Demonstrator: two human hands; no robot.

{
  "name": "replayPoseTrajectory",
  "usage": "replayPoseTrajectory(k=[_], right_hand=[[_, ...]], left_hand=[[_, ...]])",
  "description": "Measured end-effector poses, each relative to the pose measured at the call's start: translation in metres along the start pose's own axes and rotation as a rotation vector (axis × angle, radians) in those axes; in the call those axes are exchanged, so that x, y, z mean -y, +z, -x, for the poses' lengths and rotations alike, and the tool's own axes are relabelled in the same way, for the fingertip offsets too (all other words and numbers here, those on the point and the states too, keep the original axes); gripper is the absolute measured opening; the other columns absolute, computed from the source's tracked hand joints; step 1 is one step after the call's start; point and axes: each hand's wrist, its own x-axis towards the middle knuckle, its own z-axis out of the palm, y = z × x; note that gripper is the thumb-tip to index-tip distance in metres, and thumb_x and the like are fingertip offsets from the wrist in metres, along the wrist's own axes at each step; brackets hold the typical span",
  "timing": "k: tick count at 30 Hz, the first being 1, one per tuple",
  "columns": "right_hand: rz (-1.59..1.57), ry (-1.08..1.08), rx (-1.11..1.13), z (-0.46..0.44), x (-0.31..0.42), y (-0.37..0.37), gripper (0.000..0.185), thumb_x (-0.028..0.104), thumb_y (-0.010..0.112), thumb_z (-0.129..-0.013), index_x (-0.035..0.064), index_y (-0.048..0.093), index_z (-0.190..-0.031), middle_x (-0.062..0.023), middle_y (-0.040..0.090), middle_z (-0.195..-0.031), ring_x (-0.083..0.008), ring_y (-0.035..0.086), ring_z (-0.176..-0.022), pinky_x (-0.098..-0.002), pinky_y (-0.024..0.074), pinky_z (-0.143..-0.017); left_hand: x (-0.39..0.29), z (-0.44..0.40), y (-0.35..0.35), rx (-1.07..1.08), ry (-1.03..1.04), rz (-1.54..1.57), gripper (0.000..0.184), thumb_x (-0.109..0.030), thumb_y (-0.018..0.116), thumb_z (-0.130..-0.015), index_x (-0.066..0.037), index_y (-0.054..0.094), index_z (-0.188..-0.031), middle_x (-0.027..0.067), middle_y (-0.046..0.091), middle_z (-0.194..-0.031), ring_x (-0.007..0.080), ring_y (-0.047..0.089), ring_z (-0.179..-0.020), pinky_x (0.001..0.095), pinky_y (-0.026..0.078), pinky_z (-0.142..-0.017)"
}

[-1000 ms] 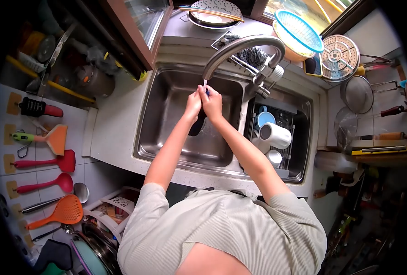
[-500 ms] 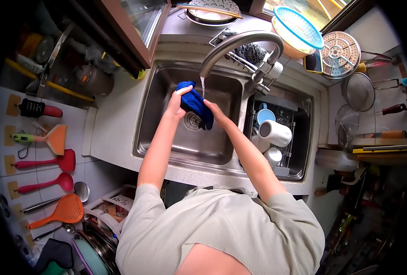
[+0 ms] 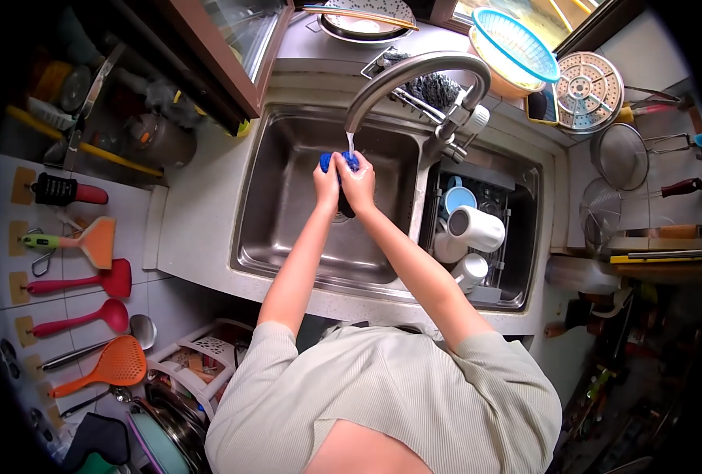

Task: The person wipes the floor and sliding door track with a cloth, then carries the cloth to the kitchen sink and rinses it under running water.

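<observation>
A wet blue cloth [image 3: 329, 160] is bunched between my two hands under the running tap [image 3: 359, 118]. My left hand [image 3: 326, 183] is closed on its left side, and my right hand [image 3: 357, 183] grips it from the right, thumbs close together. Water falls from the spout onto the cloth and fingers. A dark end of the cloth hangs below my palms. Most of the cloth is hidden by the hands. Both hands are above the left basin of the steel sink [image 3: 280, 229], over its drain.
In the right basin, a rack holds a blue mug [image 3: 458, 201] and white mugs [image 3: 476, 229]. Behind the tap stand a blue colander [image 3: 515, 46] and a plate [image 3: 367, 14] with chopsticks. Utensils, including an orange skimmer [image 3: 110, 366], hang at left; strainers [image 3: 620, 156] hang at right.
My hands have come together beneath the water stream. The cloth, stretched between them before, is now squeezed into a bunch. My left hand moved right and my right hand slightly left.
</observation>
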Motion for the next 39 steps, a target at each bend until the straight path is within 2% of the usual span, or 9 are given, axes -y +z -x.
replayPoseTrajectory(k=[2,10,14,18,22,25,30,34,39], right_hand=[[0.03,0.028,-0.046,-0.01,-0.004,-0.002,0.035,0.034,0.064,-0.084,-0.0003,0.059,-0.078,-0.0175,0.061,-0.067,-0.0282,0.059,-0.059,-0.0365,0.0445,-0.057],[0.107,-0.008,0.214,-0.028,-0.024,-0.012,0.054,0.053,0.048,-0.089,0.0017,0.064,-0.086,-0.0268,0.062,-0.08,-0.0462,0.059,-0.08,-0.0469,0.0466,-0.069],[0.081,0.11,0.474,-0.032,-0.051,-0.029,0.06,0.056,0.052,-0.087,-0.0022,0.065,-0.089,-0.0136,0.06,-0.064,-0.0187,0.059,-0.065,-0.0334,0.0456,-0.063],[-0.145,0.288,0.685,-0.018,-0.073,-0.036,0.059,0.057,0.055,-0.085,0.0008,0.069,-0.094,-0.003,0.063,-0.075,-0.0103,0.054,-0.07,-0.026,0.0441,-0.068],[-0.484,0.563,0.641,-0.008,-0.072,-0.043,0.052,0.048,0.056,-0.088,0.0063,0.06,-0.119,-0.0044,0.062,-0.106,-0.0103,0.054,-0.098,-0.0254,0.0408,-0.085],[-0.554,0.459,0.586,-0.008,-0.032,-0.059,0.047,0.035,0.063,-0.086,0.0064,0.055,-0.122,-0.0038,0.061,-0.107,-0.0118,0.055,-0.098,-0.0268,0.0422,-0.089],[-0.375,0.062,0.897,-0.037,0.003,-0.061,0.047,0.016,0.072,-0.074,0.0037,0.056,-0.117,-0.0025,0.061,-0.101,-0.0108,0.056,-0.094,-0.0246,0.0433,-0.087],[-0.101,-0.047,1.097,-0.052,0.023,-0.056,0.053,0.015,0.072,-0.072,0.0014,0.055,-0.12,-0.0048,0.061,-0.107,-0.0118,0.056,-0.097,-0.0261,0.0428,-0.089],[-0.079,-0.006,1.08,-0.065,0.027,-0.068,0.039,0.016,0.072,-0.071,-0.002,0.063,-0.105,-0.0056,0.066,-0.094,-0.0108,0.059,-0.084,-0.0263,0.0469,-0.079]], left_hand=[[0.001,0.007,0.011,-0.04,-0.06,0.012,0.039,-0.037,0.054,-0.093,0.0,0.061,-0.087,0.0037,0.062,-0.079,0.0108,0.055,-0.071,0.0308,0.045,-0.067],[-0.01,-0.015,-0.006,0.137,-0.394,0.439,0.035,-0.04,0.058,-0.09,-0.006,0.06,-0.092,0.003,0.063,-0.084,0.0149,0.063,-0.075,0.0305,0.052,-0.068],[-0.034,-0.017,-0.027,0.372,-0.417,0.615,0.04,-0.042,0.057,-0.09,-0.007,0.059,-0.109,0.0085,0.066,-0.099,0.0227,0.065,-0.088,0.0371,0.053,-0.081],[-0.085,0.004,-0.027,0.268,-0.084,0.485,0.057,-0.022,0.057,-0.093,-0.019,0.032,-0.144,0.0081,0.046,-0.134,0.0193,0.05,-0.117,0.0349,0.042,-0.097],[-0.088,-0.004,-0.046,0.231,0.089,0.173,0.062,-0.002,0.052,-0.088,-0.018,0.033,-0.145,0.007,0.042,-0.139,0.0185,0.046,-0.119,0.0323,0.037,-0.101],[-0.065,-0.014,-0.07,0.175,0.375,-0.222,0.062,0.002,0.049,-0.084,-0.014,0.037,-0.142,0.0116,0.041,-0.141,0.0214,0.047,-0.121,0.0324,0.037,-0.102],[-0.02,-0.021,-0.092,0.293,0.205,-0.806,0.075,0.006,0.051,-0.071,-0.023,0.041,-0.139,0.0181,0.049,-0.124,0.0347,0.046,-0.121,0.0361,0.038,-0.103],[-0.013,-0.014,-0.069,0.484,0.481,-0.641,0.089,0.011,0.06,-0.053,-0.016,0.044,-0.136,0.0101,0.048,-0.128,0.0274,0.044,-0.125,0.034,0.036,-0.105],[-0.035,-0.016,-0.061,0.803,-0.167,-0.133,0.06,-0.011,0.073,-0.061,-0.002,0.056,-0.119,0.003,0.062,-0.105,0.0132,0.056,-0.099,0.0289,0.041,-0.094]])
